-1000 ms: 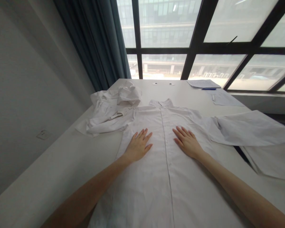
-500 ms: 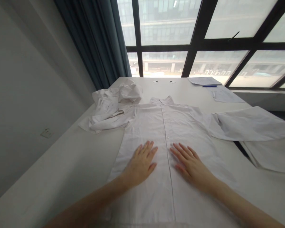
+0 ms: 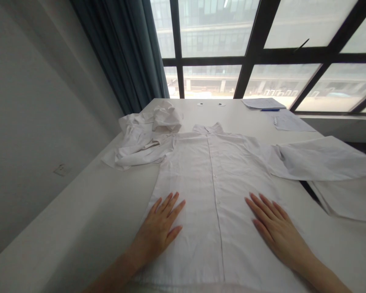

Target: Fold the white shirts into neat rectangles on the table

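A white button-front shirt [image 3: 198, 187] lies spread face up, its stand-up collar at the far end and its hem towards me. My left hand [image 3: 158, 224] rests flat on the shirt's left side, fingers spread. On the right side of the front, near its edge, my right hand [image 3: 274, 224] lies flat with its fingers stretched out. Neither hand grips anything. Between them runs the closed button placket. The shirt's right sleeve [image 3: 326, 158] extends out across the table; the left sleeve [image 3: 143, 156] lies wrinkled.
Crumpled white cloth [image 3: 167, 118] sits at the back left of the white table [image 3: 116, 211]. Papers [image 3: 262, 103] and a blue pen [image 3: 270, 110] lie at the back right. Folded white fabric [image 3: 347, 197] is at the right. Beyond stand a dark curtain [image 3: 131, 53] and windows.
Both hands have slid apart from the shirt's middle out towards its sides and a little nearer to me. The shirt stays in place.
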Motion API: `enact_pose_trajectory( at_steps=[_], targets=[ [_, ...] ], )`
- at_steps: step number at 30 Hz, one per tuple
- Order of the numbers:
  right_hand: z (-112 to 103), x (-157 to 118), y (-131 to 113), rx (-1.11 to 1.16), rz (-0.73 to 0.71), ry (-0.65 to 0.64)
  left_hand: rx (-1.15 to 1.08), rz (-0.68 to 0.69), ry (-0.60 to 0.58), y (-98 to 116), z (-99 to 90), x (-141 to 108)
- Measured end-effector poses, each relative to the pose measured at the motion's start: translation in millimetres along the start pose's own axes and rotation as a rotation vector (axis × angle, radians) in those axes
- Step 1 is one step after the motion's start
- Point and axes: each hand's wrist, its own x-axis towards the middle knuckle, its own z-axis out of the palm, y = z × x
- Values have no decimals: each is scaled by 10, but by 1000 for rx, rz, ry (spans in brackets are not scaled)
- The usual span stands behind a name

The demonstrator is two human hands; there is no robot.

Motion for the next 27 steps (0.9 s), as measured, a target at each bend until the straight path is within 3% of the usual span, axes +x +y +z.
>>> enact_pose_trajectory(
  at_steps=[9,12,14,19,22,27],
  targets=[
    [-10,-312,243,-49,98,113,88,-128,64,-275,69,-427],
    [-39,-343,220,-24,132,189,89,-135,112,-257,15,-503],
    [-105,-341,124,47,77,209,31,-47,110,-156,-72,-514],
    [-338,-323,-244,268,-249,-13,-335,284,19,220,-290,-473],
    [-435,-311,-381,277,-322,-109,-466,290,1,337,-328,-451],
    [-519,-314,-444,303,-302,-197,-570,240,-60,331,-386,-439]
  ],
)
